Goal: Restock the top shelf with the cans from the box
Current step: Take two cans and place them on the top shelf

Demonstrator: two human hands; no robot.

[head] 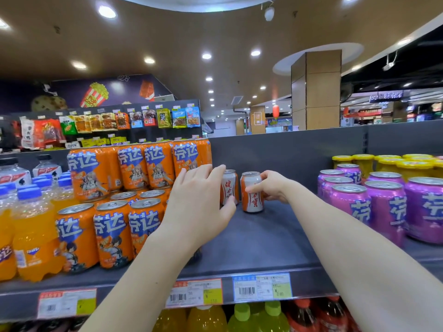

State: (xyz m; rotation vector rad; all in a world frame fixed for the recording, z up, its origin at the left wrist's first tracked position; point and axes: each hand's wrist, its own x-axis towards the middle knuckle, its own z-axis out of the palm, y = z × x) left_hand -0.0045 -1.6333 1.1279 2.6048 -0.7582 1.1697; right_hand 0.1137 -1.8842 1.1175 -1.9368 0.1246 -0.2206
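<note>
Two small orange-and-white cans stand upright near the back of the grey top shelf [259, 238]. My left hand [201, 204] wraps the left can [229, 185], fingers over its top and thumb at its base. My right hand [273, 186] grips the right can [251, 195] from its right side, thumb across the front. Both cans rest on the shelf, a small gap between them. The box is not in view.
Orange Fanta cans [112, 231] are stacked in two tiers to the left, with orange soda bottles [33, 238] beyond. Purple cans [388, 207] and yellow-lidded jars [388, 164] fill the right. Price tags [261, 287] line the shelf edge; bottles stand below.
</note>
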